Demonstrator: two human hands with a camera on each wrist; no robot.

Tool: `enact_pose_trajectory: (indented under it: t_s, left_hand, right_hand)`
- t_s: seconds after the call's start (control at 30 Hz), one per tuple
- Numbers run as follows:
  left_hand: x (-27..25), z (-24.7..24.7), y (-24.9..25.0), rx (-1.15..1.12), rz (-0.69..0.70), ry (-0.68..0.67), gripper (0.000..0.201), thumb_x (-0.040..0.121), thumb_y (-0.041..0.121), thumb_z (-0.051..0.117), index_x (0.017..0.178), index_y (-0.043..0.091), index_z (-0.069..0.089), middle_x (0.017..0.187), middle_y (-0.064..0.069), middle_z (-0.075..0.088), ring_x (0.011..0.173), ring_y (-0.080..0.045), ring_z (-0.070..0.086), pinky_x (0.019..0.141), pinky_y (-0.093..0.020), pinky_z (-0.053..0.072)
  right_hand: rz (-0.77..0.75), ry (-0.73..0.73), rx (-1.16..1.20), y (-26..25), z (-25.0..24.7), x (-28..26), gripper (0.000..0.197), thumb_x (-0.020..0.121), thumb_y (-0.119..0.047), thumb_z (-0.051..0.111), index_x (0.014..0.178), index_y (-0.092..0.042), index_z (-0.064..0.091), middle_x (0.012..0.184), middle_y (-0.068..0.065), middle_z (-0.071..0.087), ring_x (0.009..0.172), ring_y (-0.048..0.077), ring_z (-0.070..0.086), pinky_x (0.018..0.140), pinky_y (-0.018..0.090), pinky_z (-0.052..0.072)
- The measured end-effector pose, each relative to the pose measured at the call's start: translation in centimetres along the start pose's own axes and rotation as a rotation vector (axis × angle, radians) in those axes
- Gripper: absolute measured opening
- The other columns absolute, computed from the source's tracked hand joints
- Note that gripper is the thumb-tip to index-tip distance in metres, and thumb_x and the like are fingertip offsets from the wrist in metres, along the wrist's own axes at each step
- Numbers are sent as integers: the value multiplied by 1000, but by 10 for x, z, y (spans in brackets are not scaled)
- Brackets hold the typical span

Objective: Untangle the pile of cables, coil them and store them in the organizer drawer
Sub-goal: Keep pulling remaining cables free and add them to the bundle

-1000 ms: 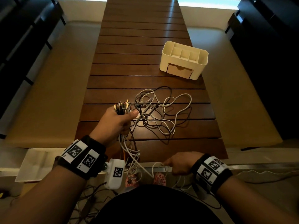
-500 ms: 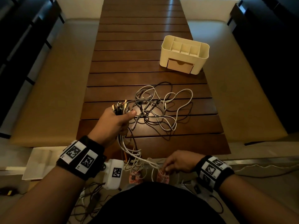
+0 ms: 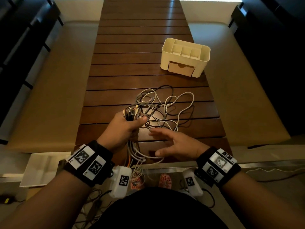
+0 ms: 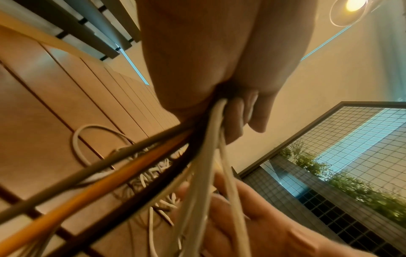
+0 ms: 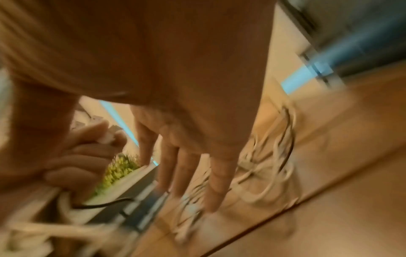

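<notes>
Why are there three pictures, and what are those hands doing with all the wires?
One camera sits on the person's head and looks down; one more sits on each wrist, looking along the fingers. No machine here, just two bare hands. The left hand has a tight grip on a bundle of cables, plugs sticking up. The right hand is open, fingers straight, holding nothing. More tangled cables lie on the wooden table. Farther back stands a cream organizer with its drawer shut.

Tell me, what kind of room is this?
Probably a home sitting area. A long slatted wooden table stands between tan cushioned benches, and the left wrist view shows a ceiling lamp and a mesh-screened window with plants outside.
</notes>
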State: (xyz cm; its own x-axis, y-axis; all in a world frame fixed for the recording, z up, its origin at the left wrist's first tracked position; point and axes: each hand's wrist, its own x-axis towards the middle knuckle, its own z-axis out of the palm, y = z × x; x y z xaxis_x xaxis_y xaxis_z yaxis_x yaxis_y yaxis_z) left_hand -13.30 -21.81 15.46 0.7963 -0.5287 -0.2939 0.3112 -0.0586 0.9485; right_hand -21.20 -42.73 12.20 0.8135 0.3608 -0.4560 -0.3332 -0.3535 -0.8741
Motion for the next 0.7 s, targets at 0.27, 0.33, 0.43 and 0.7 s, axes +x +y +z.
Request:
enact_pose_trajectory:
  t_s: [0.27, 0.33, 0.43, 0.7]
  left_hand:
    - [9, 19, 3, -179, 58, -98, 23, 90, 23, 69, 88, 8, 51, 61, -3, 29, 50, -14, 29, 48, -28, 29]
    - [11, 15, 4, -167, 70, -94, 20, 91, 22, 67, 91, 7, 53, 62, -2, 35, 51, -13, 33, 50, -29, 32]
    - [12, 6, 2, -109, 59, -74, 20, 87, 23, 70, 100, 10, 62, 70, -1, 50, 58, -14, 49, 59, -33, 41]
    - [5, -6, -5, -232, -48, -144, 51, 83, 26, 69, 128, 5, 54, 79, -2, 60, 78, -23, 61, 87, -56, 50]
  right_hand:
    - [5, -104, -87, -14, 30, 36, 71, 64, -74, 73, 124, -38, 61, 128, -9, 67, 120, 13, 61, 110, 45, 43]
    - [-7, -120, -110, -13, 33, 41, 61, 71, -75, 66, 114, -32, 68, 117, -6, 72, 110, 16, 67, 105, 49, 47]
    - [-7, -136, -154, -17, 31, 41, 44, 92, -56, 55, 96, -15, 70, 94, -1, 76, 92, 22, 71, 99, 51, 49]
    - [39, -233, -293, -26, 28, 40, 51, 97, -51, 56, 129, -13, 62, 130, 0, 65, 115, 19, 61, 105, 40, 46]
